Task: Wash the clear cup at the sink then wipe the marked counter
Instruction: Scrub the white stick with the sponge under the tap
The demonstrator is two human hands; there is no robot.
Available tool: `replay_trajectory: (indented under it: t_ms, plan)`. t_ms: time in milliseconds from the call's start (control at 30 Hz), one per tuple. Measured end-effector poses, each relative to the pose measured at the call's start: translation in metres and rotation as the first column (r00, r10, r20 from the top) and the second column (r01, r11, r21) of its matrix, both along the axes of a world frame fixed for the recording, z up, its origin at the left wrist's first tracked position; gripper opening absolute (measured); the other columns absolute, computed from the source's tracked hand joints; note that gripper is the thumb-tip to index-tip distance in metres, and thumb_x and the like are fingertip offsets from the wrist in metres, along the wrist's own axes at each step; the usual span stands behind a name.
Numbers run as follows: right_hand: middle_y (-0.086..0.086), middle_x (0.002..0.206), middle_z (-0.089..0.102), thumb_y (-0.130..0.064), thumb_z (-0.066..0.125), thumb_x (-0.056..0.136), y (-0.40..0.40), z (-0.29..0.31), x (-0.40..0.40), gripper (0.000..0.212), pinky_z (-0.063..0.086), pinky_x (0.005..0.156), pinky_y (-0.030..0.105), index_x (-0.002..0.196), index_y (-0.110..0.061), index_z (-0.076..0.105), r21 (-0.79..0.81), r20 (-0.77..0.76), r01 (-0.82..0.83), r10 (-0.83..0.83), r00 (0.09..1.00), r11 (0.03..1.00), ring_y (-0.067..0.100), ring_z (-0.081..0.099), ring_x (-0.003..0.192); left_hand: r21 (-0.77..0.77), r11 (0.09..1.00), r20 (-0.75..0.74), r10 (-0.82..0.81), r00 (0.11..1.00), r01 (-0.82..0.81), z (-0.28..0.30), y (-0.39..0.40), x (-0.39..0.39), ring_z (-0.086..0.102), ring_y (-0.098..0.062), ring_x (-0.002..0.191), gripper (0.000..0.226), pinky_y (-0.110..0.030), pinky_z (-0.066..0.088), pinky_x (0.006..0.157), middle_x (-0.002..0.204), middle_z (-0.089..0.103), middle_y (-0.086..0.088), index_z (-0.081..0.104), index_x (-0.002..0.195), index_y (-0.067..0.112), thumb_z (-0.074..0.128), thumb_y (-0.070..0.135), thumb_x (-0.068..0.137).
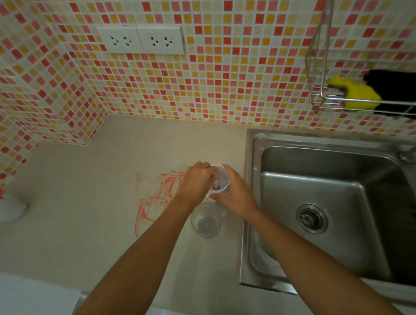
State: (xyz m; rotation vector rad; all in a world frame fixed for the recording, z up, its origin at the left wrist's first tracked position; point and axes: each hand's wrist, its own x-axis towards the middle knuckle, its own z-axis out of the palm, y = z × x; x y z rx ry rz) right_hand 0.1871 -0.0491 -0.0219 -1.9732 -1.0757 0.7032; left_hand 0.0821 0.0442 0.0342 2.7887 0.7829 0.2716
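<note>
Both hands are on a white cup (221, 180) over the beige counter (85, 224), just left of the stainless sink (325, 199). The right hand (235, 194) is wrapped around the cup's side, fingers closed on it, holding it tipped so the opening faces the camera. The left hand (196, 182) is at the rim with its fingertips curled over the edge and into the cup, so it's gripping the rim too. There's something small and dark inside near the bottom, can't tell what.

The clear cup (206, 220) sits upright on the counter right below the hands, near the sink's left edge, untouched by either hand. Looks empty, though it's hard to be sure with clear plastic.

The orange-red scribble marks (153, 198) are on the counter just left of the clear cup, partly under the left forearm.

Up on the mosaic tile wall (221, 72) there's a double socket plate (140, 40), and on the right a wire rack (324, 96) holding a yellow sponge (358, 94) next to something black.
</note>
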Motion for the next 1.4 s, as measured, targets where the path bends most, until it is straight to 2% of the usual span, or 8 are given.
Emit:
replay_trajectory:
  t_ms: [200, 300, 467, 633, 867, 1033, 1133, 1400]
  plan:
    - [-0.014, 0.123, 0.058, -0.043, 0.082, 0.066, 0.001, -0.002, -0.003, 0.073, 0.049, 0.083, 0.023, 0.127, -0.04, 0.042, 0.028, -0.004, 0.019, -0.019, 1.0, 0.999, 0.006, 0.057, 0.105, 0.075, 0.993, -0.082, -0.088, 0.993, 0.095, 0.004, 0.001, -0.004, 0.059, -0.026, 0.053, 0.028, -0.023, 0.047, 0.051, 0.059, 0.063, -0.006, 0.073, 0.066, 0.011, 0.087, -0.004, 0.047]
    - [-0.013, 0.123, 0.058, -0.044, 0.082, 0.066, 0.002, -0.003, -0.005, 0.074, 0.048, 0.081, 0.022, 0.128, -0.038, 0.042, 0.025, -0.014, 0.03, -0.03, 0.999, 0.999, 0.008, 0.058, 0.105, 0.051, 0.996, -0.087, -0.07, 0.994, 0.074, 0.0, -0.003, -0.006, 0.058, -0.026, 0.06, 0.023, -0.028, 0.049, 0.056, 0.067, 0.066, -0.007, 0.072, 0.071, 0.011, 0.085, -0.002, 0.056]
    - [-0.014, 0.124, 0.053, -0.058, 0.076, 0.065, 0.004, -0.008, -0.007, 0.076, 0.052, 0.085, 0.031, 0.128, -0.041, 0.036, 0.012, -0.012, 0.048, -0.048, 0.999, 0.999, 0.01, 0.056, 0.107, -0.014, 0.998, 0.132, 0.06, 0.989, -0.058, 0.018, 0.017, 0.007, 0.062, -0.032, 0.063, 0.012, -0.032, 0.052, 0.062, 0.071, 0.068, -0.016, 0.073, 0.08, 0.003, 0.078, 0.0, 0.07]
    - [-0.013, 0.128, 0.051, -0.077, 0.064, 0.063, 0.002, -0.003, -0.01, 0.086, 0.049, 0.098, 0.04, 0.134, -0.039, 0.035, 0.027, -0.079, 0.024, -0.022, 0.997, 0.999, 0.013, 0.054, 0.113, -0.095, 0.989, 0.218, 0.132, 0.967, -0.114, 0.033, 0.024, 0.0, 0.061, -0.028, 0.081, 0.019, -0.024, 0.038, 0.072, 0.093, 0.072, -0.015, 0.073, 0.104, 0.007, 0.059, 0.015, 0.094]
    - [-0.007, 0.157, 0.024, -0.056, 0.083, 0.06, -0.021, 0.009, 0.013, 0.122, 0.031, 0.111, 0.044, 0.151, -0.035, 0.004, -0.033, 0.008, -0.03, 0.03, 1.0, 0.999, 0.017, 0.026, 0.142, -0.171, 0.98, 0.33, 0.158, 0.931, -0.106, 0.056, 0.019, -0.01, 0.063, -0.019, 0.081, 0.018, -0.031, 0.051, 0.079, 0.094, 0.072, -0.009, 0.073, 0.105, 0.01, 0.064, 0.015, 0.09]
    - [-0.008, 0.15, 0.033, -0.035, 0.083, 0.07, -0.054, 0.024, 0.041, 0.104, 0.032, 0.109, 0.031, 0.151, -0.024, 0.018, -0.014, 0.08, 0.008, -0.007, 0.997, 1.0, 0.011, 0.033, 0.135, -0.192, 0.978, 0.356, 0.143, 0.923, -0.078, 0.069, 0.011, 0.005, 0.062, -0.015, 0.078, 0.017, -0.026, 0.049, 0.077, 0.094, 0.073, -0.007, 0.073, 0.102, 0.01, 0.065, 0.012, 0.087]
    - [-0.003, 0.156, 0.026, -0.045, 0.079, 0.072, -0.082, 0.02, 0.057, 0.105, 0.03, 0.113, 0.038, 0.152, -0.029, 0.013, -0.052, 0.114, 0.055, -0.048, 0.992, 0.997, 0.018, 0.026, 0.142, -0.24, 0.97, 0.34, 0.126, 0.932, -0.044, 0.067, -0.006, 0.024, 0.062, -0.014, 0.078, 0.017, -0.022, 0.048, 0.077, 0.094, 0.073, -0.007, 0.073, 0.102, 0.01, 0.066, 0.012, 0.087]
    - [0.0, 0.152, 0.032, -0.043, 0.075, 0.077, -0.167, 0.023, 0.096, 0.091, 0.029, 0.111, 0.031, 0.149, -0.023, 0.023, -0.098, 0.161, 0.204, -0.187, 0.969, 0.974, 0.018, 0.032, 0.139, -0.316, 0.946, 0.308, 0.031, 0.951, 0.071, 0.052, -0.077, 0.087, 0.062, -0.017, 0.08, 0.015, -0.028, 0.051, 0.079, 0.092, 0.072, -0.008, 0.073, 0.1, 0.012, 0.067, 0.012, 0.086]
